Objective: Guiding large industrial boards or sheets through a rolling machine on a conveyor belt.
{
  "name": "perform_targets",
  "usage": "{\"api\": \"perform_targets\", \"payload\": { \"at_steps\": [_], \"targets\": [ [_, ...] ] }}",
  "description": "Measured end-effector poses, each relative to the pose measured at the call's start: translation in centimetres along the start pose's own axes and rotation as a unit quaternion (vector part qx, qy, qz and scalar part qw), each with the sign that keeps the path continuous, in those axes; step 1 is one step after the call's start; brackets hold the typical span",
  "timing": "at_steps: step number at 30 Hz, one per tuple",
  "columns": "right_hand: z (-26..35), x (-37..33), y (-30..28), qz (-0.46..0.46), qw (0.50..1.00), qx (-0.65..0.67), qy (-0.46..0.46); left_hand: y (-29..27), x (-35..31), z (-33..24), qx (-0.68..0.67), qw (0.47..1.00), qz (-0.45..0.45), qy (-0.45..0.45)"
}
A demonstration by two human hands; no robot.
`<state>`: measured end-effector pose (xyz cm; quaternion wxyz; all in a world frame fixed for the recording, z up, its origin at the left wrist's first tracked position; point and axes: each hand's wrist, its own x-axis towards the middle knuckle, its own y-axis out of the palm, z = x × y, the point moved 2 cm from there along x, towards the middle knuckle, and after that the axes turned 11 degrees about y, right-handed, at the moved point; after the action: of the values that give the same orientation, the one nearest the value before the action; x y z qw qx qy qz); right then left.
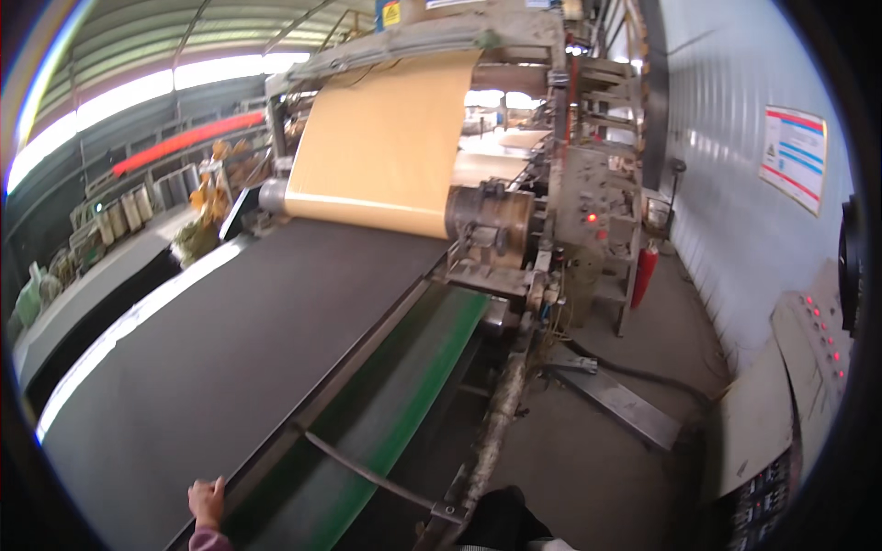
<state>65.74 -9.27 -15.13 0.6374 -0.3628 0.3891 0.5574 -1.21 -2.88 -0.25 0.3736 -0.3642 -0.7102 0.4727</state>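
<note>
My left hand (207,502) is at the lower left, its pink-purple cuff coming in from the lower edge. Its fingers are curled closed at the near right edge of a wide dark grey sheet (266,312), and the fingertips are hard to make out. This sheet lies flat and runs away from me to a large roller machine. There, a tan, glossy web (386,138) slopes down to a roller (274,196) at the sheet's far end. My right hand is not in view.
Under the sheet's right side runs a green-edged belt (404,404); a curved metal bar (367,473) crosses it. A worn rail (496,413) borders the belt. On the right are a metal plate (625,409) on the floor, a fire extinguisher (645,275) and a control panel (813,331) with red lights.
</note>
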Motion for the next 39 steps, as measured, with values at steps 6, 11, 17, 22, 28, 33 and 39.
{"api": "perform_targets", "payload": {
  "at_steps": [6,11,17,22,28,33,39],
  "targets": [
    [0.6,2.2,1.2,-0.005,1.000,-0.028,0.000,2.9,3.4,-9.3,0.081,0.996,-0.028,0.017],
    [0.5,2.4,1.2,-0.014,0.999,-0.050,0.000,4.5,7.3,-16.1,0.079,0.997,-0.005,0.013],
    [-0.3,3.0,0.1,-0.016,0.995,-0.100,-0.004,9.3,11.3,-16.7,-0.115,0.980,-0.076,0.140],
    [-0.1,2.4,-0.7,0.009,0.997,-0.079,-0.010,4.8,7.1,-11.3,-0.047,0.970,-0.231,0.063],
    [0.9,1.2,0.9,0.008,0.995,-0.094,-0.041,-1.9,-0.1,6.2,0.133,0.955,-0.025,-0.262],
    [-0.2,3.5,-0.2,0.027,0.998,-0.037,0.047,-2.9,-1.9,7.7,0.069,0.931,0.025,-0.357],
    [1.0,0.7,1.0,0.018,0.993,-0.115,-0.019,-2.4,-2.2,10.5,0.127,0.954,-0.008,-0.272]
  ]
}}
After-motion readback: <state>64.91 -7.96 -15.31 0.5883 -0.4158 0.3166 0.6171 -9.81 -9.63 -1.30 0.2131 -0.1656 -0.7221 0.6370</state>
